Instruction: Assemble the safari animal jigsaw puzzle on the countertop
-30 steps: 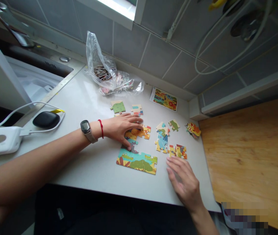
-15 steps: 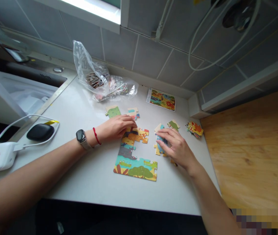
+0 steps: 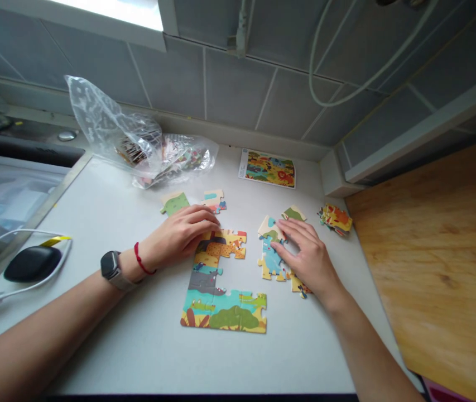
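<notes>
A partly joined puzzle section (image 3: pixel 225 310) with crocodiles, a hippo and a leopard lies on the white counter (image 3: pixel 137 346). My left hand (image 3: pixel 181 234) rests at its upper left edge, fingers together and bent down; what is under the fingertips is hidden. A smaller joined section with a blue elephant (image 3: pixel 272 259) lies to the right. My right hand (image 3: pixel 307 251) touches its upper right side, thumb and fingers apart, partly covering yellow pieces (image 3: pixel 298 283). Beyond the hands lie a green piece (image 3: pixel 174 203), a cream-and-blue piece (image 3: pixel 215 200) and another green piece (image 3: pixel 294 213).
A clear plastic bag of pieces (image 3: pixel 171 153) and a picture card (image 3: pixel 268 168) lie near the tiled wall. A small pile of pieces (image 3: pixel 336 218) is at the right, beside a wooden board (image 3: pixel 434 257). A black device (image 3: pixel 32 263) with a white cable is at the left.
The view has shifted and come closer. More of the elephant section shows beside my right hand, which has moved slightly off it. My left hand stays at the puzzle's upper left.
</notes>
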Demonstrator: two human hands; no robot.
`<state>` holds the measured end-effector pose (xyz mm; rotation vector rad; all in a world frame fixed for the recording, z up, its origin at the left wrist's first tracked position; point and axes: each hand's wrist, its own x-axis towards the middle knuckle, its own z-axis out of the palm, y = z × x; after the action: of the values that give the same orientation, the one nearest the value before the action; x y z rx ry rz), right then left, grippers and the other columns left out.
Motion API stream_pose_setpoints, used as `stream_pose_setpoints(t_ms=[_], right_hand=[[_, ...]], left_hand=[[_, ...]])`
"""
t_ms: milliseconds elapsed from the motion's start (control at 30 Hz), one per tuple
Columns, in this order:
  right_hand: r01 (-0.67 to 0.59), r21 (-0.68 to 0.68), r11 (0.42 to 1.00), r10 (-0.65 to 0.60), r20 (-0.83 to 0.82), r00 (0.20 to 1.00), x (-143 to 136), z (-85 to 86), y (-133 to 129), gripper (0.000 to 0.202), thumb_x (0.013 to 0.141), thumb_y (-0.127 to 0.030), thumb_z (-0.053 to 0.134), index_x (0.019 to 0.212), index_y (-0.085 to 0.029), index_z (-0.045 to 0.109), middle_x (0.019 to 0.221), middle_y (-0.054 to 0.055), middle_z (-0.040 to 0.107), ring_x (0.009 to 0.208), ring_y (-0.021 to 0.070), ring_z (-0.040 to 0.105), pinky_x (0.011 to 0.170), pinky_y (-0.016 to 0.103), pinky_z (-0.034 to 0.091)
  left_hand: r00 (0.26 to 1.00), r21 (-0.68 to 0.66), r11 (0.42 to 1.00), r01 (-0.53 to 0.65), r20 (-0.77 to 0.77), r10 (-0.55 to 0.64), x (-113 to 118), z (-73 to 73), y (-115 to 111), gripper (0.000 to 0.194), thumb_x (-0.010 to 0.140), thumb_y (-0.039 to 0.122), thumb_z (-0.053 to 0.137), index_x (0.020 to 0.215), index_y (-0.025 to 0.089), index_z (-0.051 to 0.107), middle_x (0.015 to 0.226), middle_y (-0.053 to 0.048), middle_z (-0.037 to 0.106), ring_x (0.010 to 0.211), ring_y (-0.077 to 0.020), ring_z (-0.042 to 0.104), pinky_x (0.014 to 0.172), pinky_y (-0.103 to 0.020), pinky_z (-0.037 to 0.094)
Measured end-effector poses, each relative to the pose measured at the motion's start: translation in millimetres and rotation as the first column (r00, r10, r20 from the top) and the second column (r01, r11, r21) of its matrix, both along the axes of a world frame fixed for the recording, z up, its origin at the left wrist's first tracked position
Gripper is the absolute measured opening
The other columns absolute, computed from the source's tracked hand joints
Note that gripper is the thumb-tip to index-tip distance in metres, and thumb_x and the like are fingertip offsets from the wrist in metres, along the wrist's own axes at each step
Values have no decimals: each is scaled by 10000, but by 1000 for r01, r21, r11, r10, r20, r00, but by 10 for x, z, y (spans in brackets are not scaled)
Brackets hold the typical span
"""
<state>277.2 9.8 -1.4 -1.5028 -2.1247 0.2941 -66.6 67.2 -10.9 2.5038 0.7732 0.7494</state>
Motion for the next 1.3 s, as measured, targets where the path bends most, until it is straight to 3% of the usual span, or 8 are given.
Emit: stream_pose_setpoints(t_ms=[233,567,700,800,900,1067,1167,1300], right_hand=[[-3,102,995,13,-93,996,-88,126,-42,325,927,-299,795,1248,-254,782,1226,93,802,1169,308,715,1041,581,617],[-303,116,946,321,-198,926,-451,133,-285,482,983,-242,746,1455,-236,645,1425,116,721,1270,255,728,1073,448,655],[-301,127,945,324,-245,914,-492,122,-278,493,968,-187,755,1447,-246,653,1393,110,741,1241,257,743,1064,422,662],[-269,93,959,284,-320,904,-507,122,-281,402,984,-142,713,1363,-280,708,1257,71,797,1122,230,784,1009,396,686],[-249,-60,967,198,-446,873,-526,113,-305,335,991,-178,705,1305,-293,732,1088,38,809,931,181,797,826,313,714],[-333,-222,917,189,-493,849,-558,95,-357,530,978,-213,722,1493,-274,614,905,-11,771,659,108,689,661,248,654],[-350,-214,912,231,-435,870,-573,108,-368,501,1011,-220,671,1508,-233,615,946,18,782,609,99,625,603,249,610],[-317,-204,926,224,-378,898,-584,118,-354,344,993,-219,700,1332,-186,749,1067,67,825,594,101,618,621,273,602]], left_hand=[[1000,46,999,17,-6,-16,-7,9,9,317,1037,90,465,1201,229,699,1202,-81,759,1232,-253,649,1050,-461,579],[980,24,987,160,115,-162,171,126,-242,413,1017,341,664,1396,191,603,1200,-148,731,1115,-257,709,941,-418,628],[978,66,986,154,131,-162,186,107,-256,204,1009,251,676,1205,195,696,1117,-113,763,1133,-257,701,930,-417,630],[977,16,992,128,169,-128,180,84,-237,174,1009,186,665,1175,206,712,1078,-89,773,1124,-233,702,913,-388,633],[967,-60,987,148,219,-131,200,85,-241,167,1013,128,638,1148,195,709,1049,-83,774,1088,-212,706,901,-361,631],[971,-93,992,90,230,-66,260,93,-296,73,1037,154,624,1074,181,681,1033,-94,740,1015,-197,705,865,-344,624],[984,-69,997,35,179,-22,267,72,-304,71,1048,207,630,1095,179,676,1072,-104,724,1030,-202,706,867,-344,621],[995,-30,1000,1,98,2,236,40,-269,146,1075,210,577,1178,183,678,1115,-112,731,1098,-220,690,918,-378,606]])
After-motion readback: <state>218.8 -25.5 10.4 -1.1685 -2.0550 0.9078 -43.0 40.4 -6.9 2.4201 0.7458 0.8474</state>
